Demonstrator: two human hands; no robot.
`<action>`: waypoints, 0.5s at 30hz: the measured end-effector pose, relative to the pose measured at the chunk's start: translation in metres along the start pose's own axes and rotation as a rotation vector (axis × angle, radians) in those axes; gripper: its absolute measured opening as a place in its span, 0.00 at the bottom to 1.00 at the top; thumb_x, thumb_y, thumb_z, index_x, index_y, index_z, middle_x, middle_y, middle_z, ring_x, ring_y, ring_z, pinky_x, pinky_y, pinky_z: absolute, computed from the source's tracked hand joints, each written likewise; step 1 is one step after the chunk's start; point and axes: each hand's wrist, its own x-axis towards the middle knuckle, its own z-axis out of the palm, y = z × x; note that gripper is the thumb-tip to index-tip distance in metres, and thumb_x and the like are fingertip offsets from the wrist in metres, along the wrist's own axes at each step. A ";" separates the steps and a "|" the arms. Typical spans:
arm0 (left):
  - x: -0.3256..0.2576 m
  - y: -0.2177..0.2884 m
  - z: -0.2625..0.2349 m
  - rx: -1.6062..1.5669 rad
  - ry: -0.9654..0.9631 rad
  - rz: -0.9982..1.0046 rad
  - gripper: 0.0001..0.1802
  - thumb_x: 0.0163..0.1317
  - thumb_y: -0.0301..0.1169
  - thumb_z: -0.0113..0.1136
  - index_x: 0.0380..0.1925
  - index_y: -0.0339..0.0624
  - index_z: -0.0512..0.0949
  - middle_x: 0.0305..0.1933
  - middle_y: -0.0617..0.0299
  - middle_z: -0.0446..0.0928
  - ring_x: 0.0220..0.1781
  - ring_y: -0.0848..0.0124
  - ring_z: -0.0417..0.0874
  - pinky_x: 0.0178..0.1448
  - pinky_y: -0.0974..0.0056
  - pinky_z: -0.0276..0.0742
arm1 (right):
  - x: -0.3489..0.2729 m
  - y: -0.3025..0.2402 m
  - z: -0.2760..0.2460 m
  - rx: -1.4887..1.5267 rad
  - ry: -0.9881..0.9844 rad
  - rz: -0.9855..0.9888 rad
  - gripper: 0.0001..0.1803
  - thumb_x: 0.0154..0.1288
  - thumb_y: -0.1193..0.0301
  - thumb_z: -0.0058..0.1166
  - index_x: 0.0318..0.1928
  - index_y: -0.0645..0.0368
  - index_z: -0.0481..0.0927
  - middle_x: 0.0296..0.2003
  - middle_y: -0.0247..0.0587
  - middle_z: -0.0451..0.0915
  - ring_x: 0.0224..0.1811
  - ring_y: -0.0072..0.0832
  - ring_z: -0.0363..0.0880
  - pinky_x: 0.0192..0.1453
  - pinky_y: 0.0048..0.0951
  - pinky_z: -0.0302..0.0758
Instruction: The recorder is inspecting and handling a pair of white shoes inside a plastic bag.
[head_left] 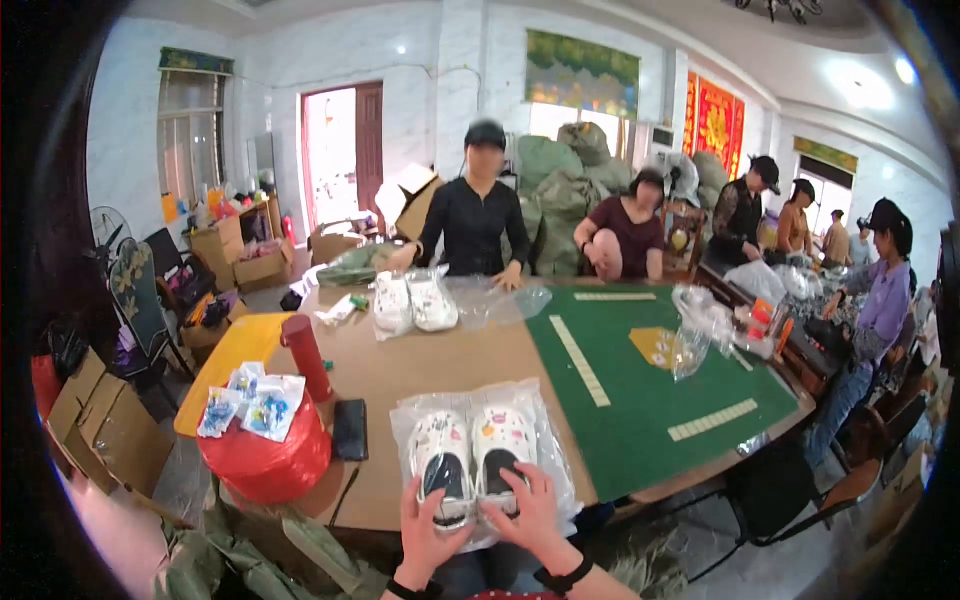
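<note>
From the head view, we look down at our two hands resting on a clear plastic bag holding a pair of white clog shoes with dark insoles and small printed figures. The bag lies flat on the brown part of the desk, at its near edge, right in front of us. Our left hand lies on the heel end of the left shoe, fingers spread and pressed flat on the plastic; our right hand covers the heel of the right shoe in the same way, fingers splayed, gripping nothing tightly. Both palms seem to press the bag down, probably to flatten it or push air out, since the soft plastic puffs around the shoes.

Just left of the bagged pair lies a dark flat wallet-like case, and beyond it a big red roll of film with small blue-and-white packets on top. Right of the pair a green mat covers the desk, with pale strips laid on it. Farther from us than the pair, another bagged pair of white shoes sits before a person in black, whose hand rests on an empty clear bag. More people stand to the right.
</note>
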 end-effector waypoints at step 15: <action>0.003 0.002 0.006 -0.023 0.012 0.029 0.41 0.44 0.45 0.81 0.59 0.48 0.74 0.72 0.41 0.62 0.73 0.43 0.65 0.71 0.45 0.66 | -0.003 0.005 -0.002 -0.004 -0.005 0.009 0.33 0.58 0.56 0.68 0.60 0.59 0.76 0.60 0.54 0.69 0.63 0.53 0.66 0.67 0.51 0.65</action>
